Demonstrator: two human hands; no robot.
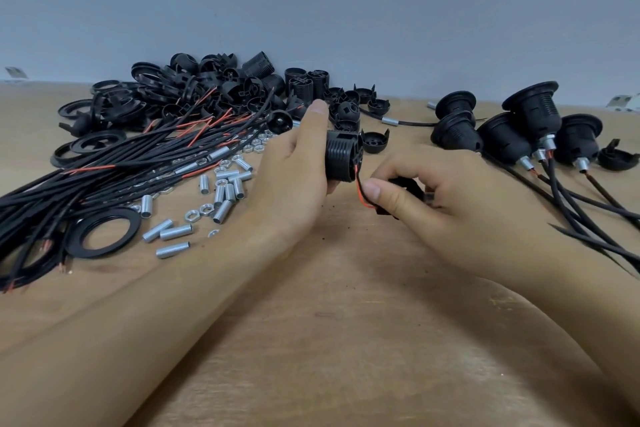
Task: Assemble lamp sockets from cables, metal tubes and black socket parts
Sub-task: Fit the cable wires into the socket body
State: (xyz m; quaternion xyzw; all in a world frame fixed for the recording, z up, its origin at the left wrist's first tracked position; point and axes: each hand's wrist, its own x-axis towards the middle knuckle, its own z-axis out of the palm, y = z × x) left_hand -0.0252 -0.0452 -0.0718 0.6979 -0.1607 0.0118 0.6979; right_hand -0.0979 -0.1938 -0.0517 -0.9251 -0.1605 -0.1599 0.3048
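Wiring step: left hand [294,166] grips threaded socket body [341,158]; right hand [446,191] fingers clamp black cap w/ red/black leads [360,189]. Next, prob: seat leads, close cap.

Five finished sockets [519,135] lie at the right. Two hands [298,163] hold one ribbed socket body [341,158]. One flat black ring [103,231] lies near left; tubes [221,191], nuts [199,213] and cables [104,177] are too many to count.

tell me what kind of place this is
Probably a small assembly workbench: a wooden table against a plain wall, heaped with black socket parts, cables and metal tubes, with finished sockets alongside.
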